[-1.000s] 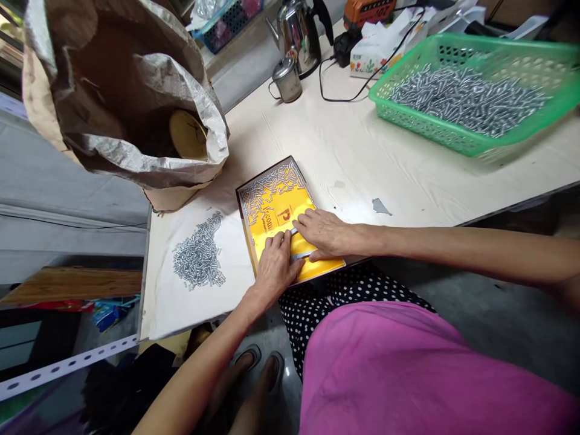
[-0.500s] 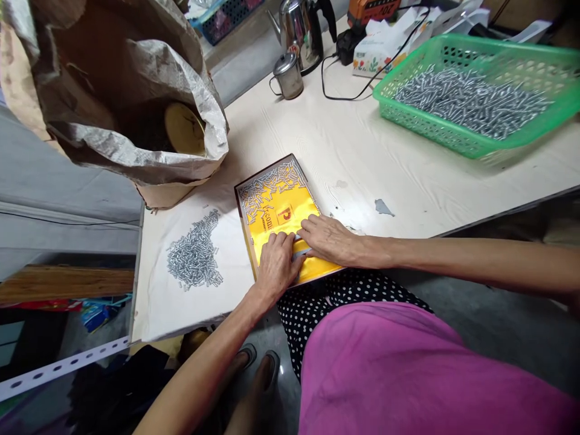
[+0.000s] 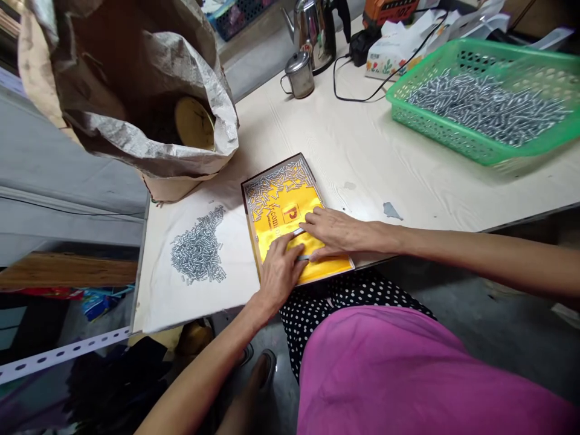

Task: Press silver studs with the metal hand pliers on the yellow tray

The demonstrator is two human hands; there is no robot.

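Note:
A shallow yellow tray lies at the table's near edge, with several small silver metal pins heaped along its far end. My left hand and my right hand rest side by side on the tray's near half, fingers together. Between the two hands lies a thin row of silver pins, pressed by the fingertips of both. A loose heap of the same pins lies on the white board left of the tray.
A big open paper sack with a yellow scoop inside stands at the back left. A green plastic basket full of pins sits at the right. Behind are a steel kettle, a small lidded cup and a black cable.
Both hands have stayed on the tray's near half, with small shifts of the fingers over the row of pins. The camera has shifted slightly.

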